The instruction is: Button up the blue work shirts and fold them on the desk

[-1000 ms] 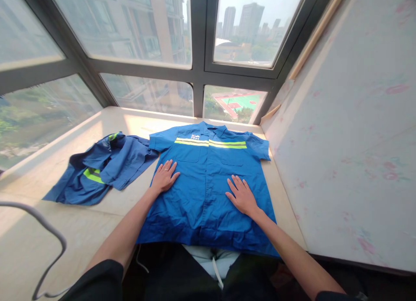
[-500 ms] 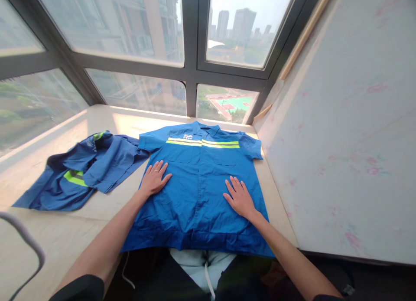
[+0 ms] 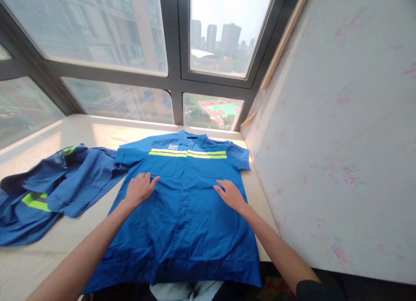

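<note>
Over the blue shirt (image 3: 183,214), left hand (image 3: 140,189) at ten o'clock, right hand (image 3: 231,195) at two; I cannot tell either grip's closure.

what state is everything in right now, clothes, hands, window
Blue shirt: spread front up, lower half wrinkled
Second blue garment: rumpled, loosely bunched
Left hand: over the shirt, fingers bent, thumb apart
Right hand: over the shirt, fingers bent; grip unclear
Window sash: looks shut
Pale surface: partly sunlit
</note>
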Available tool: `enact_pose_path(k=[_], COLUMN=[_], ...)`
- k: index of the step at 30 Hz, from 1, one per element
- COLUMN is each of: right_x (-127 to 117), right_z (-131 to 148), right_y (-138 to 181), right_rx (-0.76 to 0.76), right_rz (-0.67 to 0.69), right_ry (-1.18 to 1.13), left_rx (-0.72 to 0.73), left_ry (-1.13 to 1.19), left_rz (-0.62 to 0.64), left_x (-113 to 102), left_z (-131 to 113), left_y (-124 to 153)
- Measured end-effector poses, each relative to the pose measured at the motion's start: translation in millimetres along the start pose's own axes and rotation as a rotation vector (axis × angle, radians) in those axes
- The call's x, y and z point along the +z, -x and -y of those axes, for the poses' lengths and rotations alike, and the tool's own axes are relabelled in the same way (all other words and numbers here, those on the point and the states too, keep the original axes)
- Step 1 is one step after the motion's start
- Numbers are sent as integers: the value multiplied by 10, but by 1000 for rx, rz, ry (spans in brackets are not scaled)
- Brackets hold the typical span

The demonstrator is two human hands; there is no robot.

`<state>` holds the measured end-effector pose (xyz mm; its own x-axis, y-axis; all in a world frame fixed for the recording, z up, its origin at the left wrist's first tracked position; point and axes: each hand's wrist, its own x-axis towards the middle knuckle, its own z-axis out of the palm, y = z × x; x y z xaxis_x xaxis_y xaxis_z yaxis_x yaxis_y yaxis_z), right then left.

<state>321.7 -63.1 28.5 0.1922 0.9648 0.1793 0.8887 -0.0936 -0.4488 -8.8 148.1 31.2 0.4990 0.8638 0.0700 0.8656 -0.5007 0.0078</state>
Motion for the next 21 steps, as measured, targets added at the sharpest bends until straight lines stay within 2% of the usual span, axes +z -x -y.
enact_pose_path(k=[3,5,8,10,13,16,21], right_x=[-138,-218,-342,-422,-498,-487,-357], right_z=[-213,-341,-507,-618,-803,-987,-1180], right_y=[-487,-837,-1380,-1737,-2218,-2567,-2813], right_rx=[44,47,48,62,82,112,197], right_rz=[-128,-161,-113,-48,20,121,307], right_ry=[-95,-114,-6,76,137,200,293], left_rx=[101,176,285,337,355,348,352], left_ry=[15,63,120,130,140,158,183], left_rz=[-131,-158,-154,-145,-133,-138,-159], left_x=[-38,-5,110,217,381,486,494], left_z=[-427,-754,-1205,-1417,-1564,-1563,-1521], left_y=[-175,-270,-381,-430,-461,-450,-430])
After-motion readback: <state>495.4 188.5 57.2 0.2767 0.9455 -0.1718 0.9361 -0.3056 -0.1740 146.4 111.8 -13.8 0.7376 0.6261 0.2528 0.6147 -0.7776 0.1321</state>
